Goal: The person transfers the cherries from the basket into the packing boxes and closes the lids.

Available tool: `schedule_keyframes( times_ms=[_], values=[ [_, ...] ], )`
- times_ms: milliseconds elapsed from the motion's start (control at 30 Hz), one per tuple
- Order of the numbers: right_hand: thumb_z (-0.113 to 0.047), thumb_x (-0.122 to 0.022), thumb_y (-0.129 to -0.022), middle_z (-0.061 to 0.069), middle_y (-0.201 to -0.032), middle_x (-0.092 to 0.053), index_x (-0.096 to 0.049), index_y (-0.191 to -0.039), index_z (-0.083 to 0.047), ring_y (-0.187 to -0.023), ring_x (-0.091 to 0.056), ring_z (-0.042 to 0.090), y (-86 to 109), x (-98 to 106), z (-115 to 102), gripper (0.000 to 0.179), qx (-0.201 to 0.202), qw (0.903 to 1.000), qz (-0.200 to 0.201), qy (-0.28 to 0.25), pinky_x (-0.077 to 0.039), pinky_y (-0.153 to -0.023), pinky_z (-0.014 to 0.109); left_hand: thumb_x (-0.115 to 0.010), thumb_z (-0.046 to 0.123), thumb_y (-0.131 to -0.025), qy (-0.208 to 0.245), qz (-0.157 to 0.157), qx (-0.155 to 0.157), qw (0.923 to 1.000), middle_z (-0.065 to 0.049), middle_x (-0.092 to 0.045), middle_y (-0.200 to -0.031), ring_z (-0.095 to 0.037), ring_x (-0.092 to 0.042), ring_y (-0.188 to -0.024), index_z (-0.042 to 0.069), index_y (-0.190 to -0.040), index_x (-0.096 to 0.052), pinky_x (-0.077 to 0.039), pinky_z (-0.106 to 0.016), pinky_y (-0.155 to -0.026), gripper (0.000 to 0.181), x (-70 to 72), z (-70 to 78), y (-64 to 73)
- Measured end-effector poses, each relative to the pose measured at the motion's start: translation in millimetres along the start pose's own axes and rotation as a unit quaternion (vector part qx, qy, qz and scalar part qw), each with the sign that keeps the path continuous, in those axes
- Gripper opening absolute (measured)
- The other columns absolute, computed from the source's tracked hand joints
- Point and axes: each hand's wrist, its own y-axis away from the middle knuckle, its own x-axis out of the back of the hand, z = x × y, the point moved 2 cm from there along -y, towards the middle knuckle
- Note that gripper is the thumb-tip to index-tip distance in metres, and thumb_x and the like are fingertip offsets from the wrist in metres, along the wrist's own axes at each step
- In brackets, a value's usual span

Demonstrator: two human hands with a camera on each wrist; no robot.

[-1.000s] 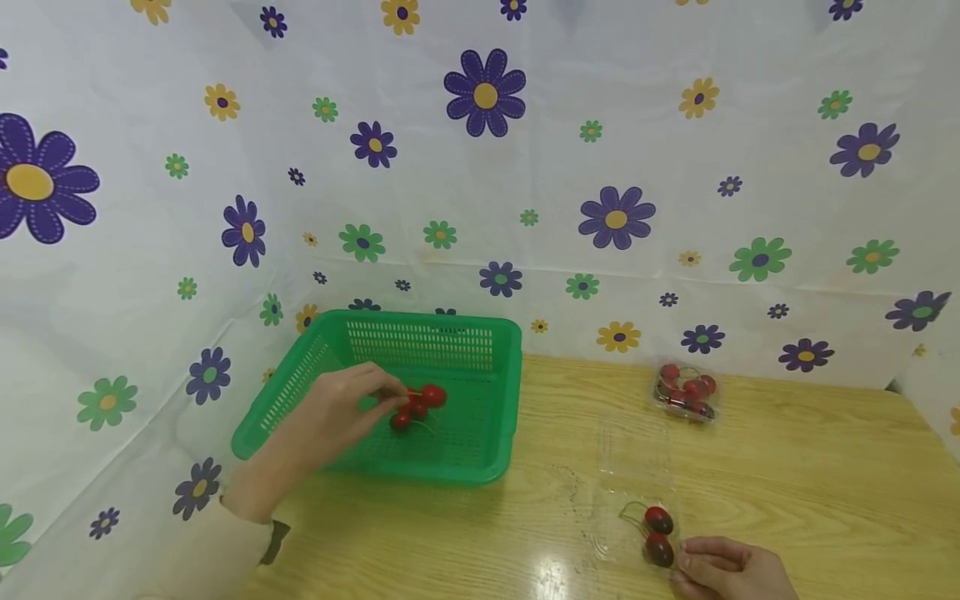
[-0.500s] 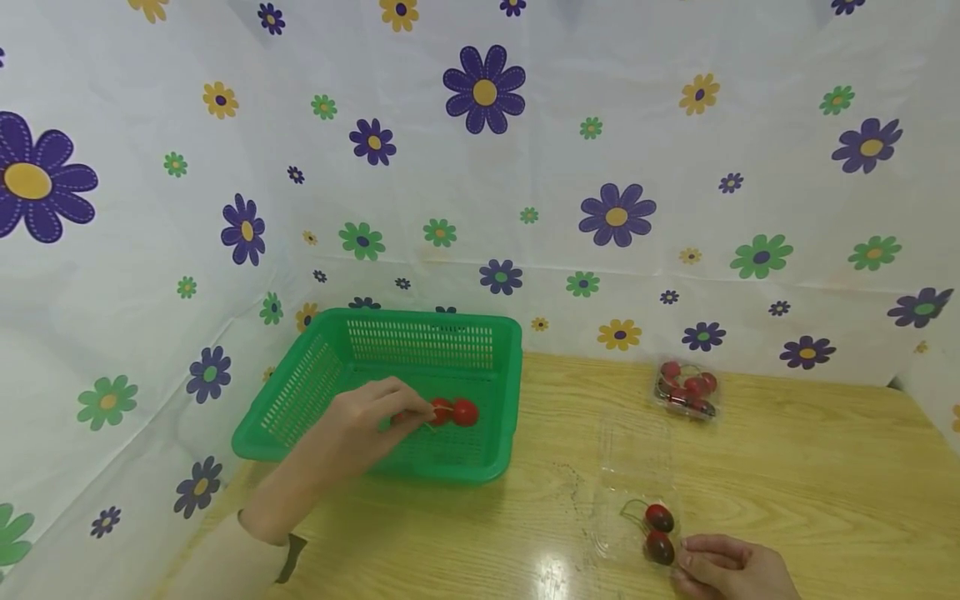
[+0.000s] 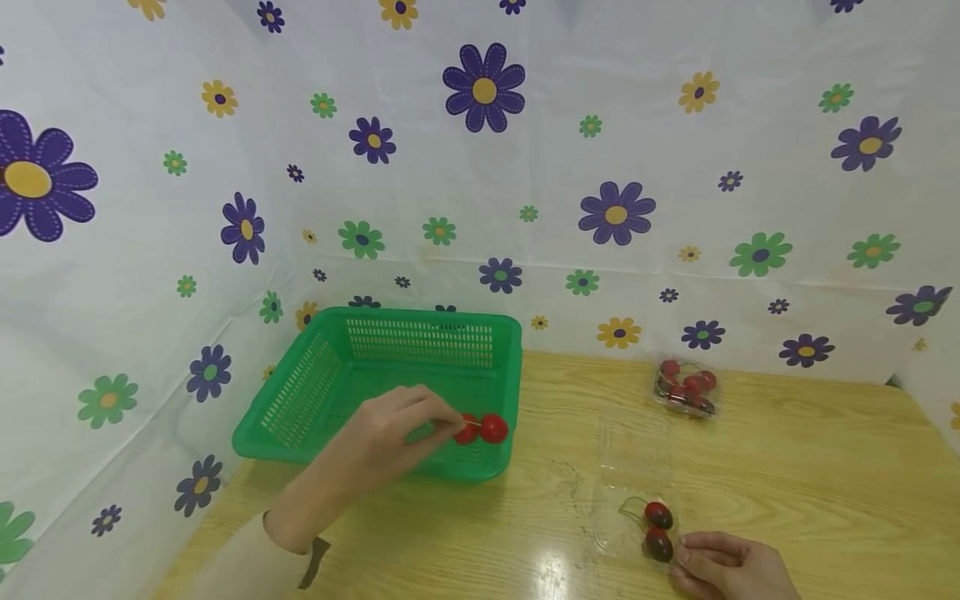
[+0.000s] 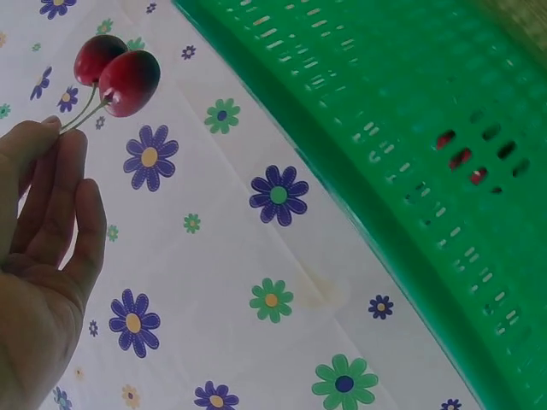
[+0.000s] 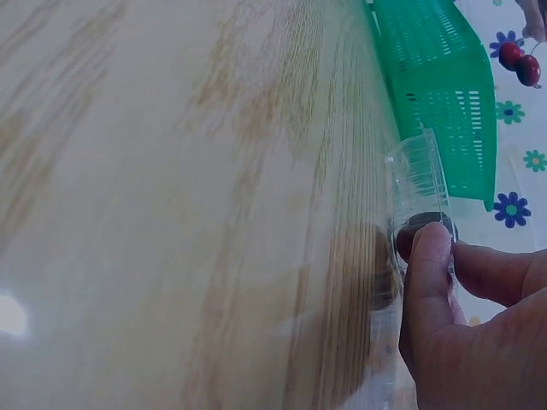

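My left hand (image 3: 390,433) pinches the joined stems of a pair of red cherries (image 3: 493,429) over the front right part of the green basket (image 3: 516,367). In the left wrist view the two cherries (image 4: 130,83) stand clear of the fingertips, their stems between thumb and finger. My right hand (image 3: 738,568) holds the right edge of an open clear plastic box (image 3: 611,537) between thumb and fingers. Two dark red cherries (image 3: 658,545) with green stems lie inside that box, near the hand. Its lid (image 3: 633,437) lies folded back away from me.
Farther back on the wooden table (image 3: 810,483) stands another clear box of several cherries (image 3: 693,385). Red spots (image 4: 460,158) show through the basket's slots in the left wrist view. A flower-patterned sheet (image 3: 420,192) hangs behind and at the left.
My left hand has lifted the pair of cherries and carried it rightward and nearer, toward the basket's front right corner. The right hand keeps its hold on the box edge.
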Motion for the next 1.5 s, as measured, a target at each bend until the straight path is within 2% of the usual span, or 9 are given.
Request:
schedule_keyframes(
  times_ms=[267,533,667,767,933,1100,1267,1500],
  values=[
    [0.0,-0.076,-0.088,0.011,-0.088,-0.077,-0.07,-0.11,0.01,-0.082,-0.078,0.027,-1.7,2,0,0.026,0.001,0.9998,-0.021,-0.003,-0.065,-0.077,0.033,-0.084,-0.009,-0.073,0.042,0.013,-0.012,0.999,0.0,-0.073,-0.09,-0.007,-0.069,-0.079,0.007,-0.096,-0.072,-0.058,-0.015,-0.073,0.031,-12.3,7.7,-3.3],
    [0.001,-0.073,-0.09,0.01,-0.087,-0.077,-0.069,-0.111,0.012,-0.08,-0.078,0.027,1.3,-1,-3,0.024,0.003,0.9999,-0.014,-0.002,-0.065,-0.075,0.032,-0.085,-0.005,-0.074,0.031,0.022,-0.054,0.9978,0.0,-0.069,-0.091,-0.007,-0.066,-0.076,0.005,-0.108,-0.076,-0.051,-0.005,-0.068,0.036,-33.6,16.7,-7.7],
    [0.001,-0.074,-0.089,0.011,-0.087,-0.077,-0.07,-0.109,0.01,-0.08,-0.078,0.027,1.4,-2,-2,0.022,0.0,0.9999,-0.012,-0.002,-0.065,-0.075,0.033,-0.086,-0.005,-0.074,0.041,0.013,-0.044,0.9981,-0.001,-0.069,-0.091,-0.007,-0.066,-0.076,0.005,-0.104,-0.077,-0.05,-0.006,-0.067,0.033,-39.0,21.8,-8.5],
    [0.0,-0.076,-0.088,0.011,-0.086,-0.077,-0.071,-0.109,0.01,-0.08,-0.078,0.028,0.7,-2,-1,0.023,0.0,1.0,-0.007,-0.003,-0.065,-0.074,0.033,-0.084,-0.004,-0.077,0.06,-0.001,-0.023,0.998,-0.001,-0.069,-0.092,-0.007,-0.066,-0.078,0.006,-0.101,-0.076,-0.05,-0.005,-0.068,0.027,-42.5,24.2,-8.5],
    [-0.002,-0.076,-0.089,0.01,-0.087,-0.077,-0.07,-0.11,0.01,-0.08,-0.078,0.027,0.3,0,-2,0.025,0.002,0.9998,-0.022,0.002,-0.065,-0.075,0.032,-0.081,-0.002,-0.082,0.085,-0.02,0.0,0.9962,0.001,-0.07,-0.092,-0.005,-0.067,-0.08,0.007,-0.101,-0.075,-0.05,-0.004,-0.073,0.022,-48.5,26.6,-6.9],
    [-0.002,-0.075,-0.089,0.009,-0.087,-0.076,-0.07,-0.111,0.01,-0.081,-0.078,0.027,0.4,0,-3,0.025,0.002,0.9996,-0.026,0.002,-0.065,-0.075,0.032,-0.08,0.0,-0.084,0.107,-0.023,0.001,0.9939,0.003,-0.071,-0.091,-0.004,-0.065,-0.079,0.008,-0.1,-0.075,-0.05,-0.005,-0.07,0.019,-56.5,28.7,-5.9],
    [0.0,-0.075,-0.089,0.01,-0.086,-0.076,-0.07,-0.111,0.011,-0.079,-0.078,0.028,1.9,-2,-4,0.025,0.002,1.0,-0.008,0.003,-0.065,-0.074,0.033,-0.078,0.001,-0.087,0.135,-0.037,-0.003,0.9902,0.002,-0.071,-0.091,-0.004,-0.064,-0.078,0.008,-0.101,-0.074,-0.048,-0.003,-0.069,0.016,-65.9,34.4,-5.6],
    [0.0,-0.075,-0.089,0.011,-0.086,-0.076,-0.07,-0.111,0.011,-0.078,-0.078,0.028,3.4,-4,-4,0.025,0.003,0.9999,0.005,0.011,-0.065,-0.073,0.033,-0.077,0.005,-0.089,0.122,-0.056,-0.004,0.991,0.004,-0.071,-0.092,-0.002,-0.065,-0.081,0.01,-0.099,-0.073,-0.051,-0.004,-0.075,0.012,-77.2,42.5,-5.8]
  ],
)
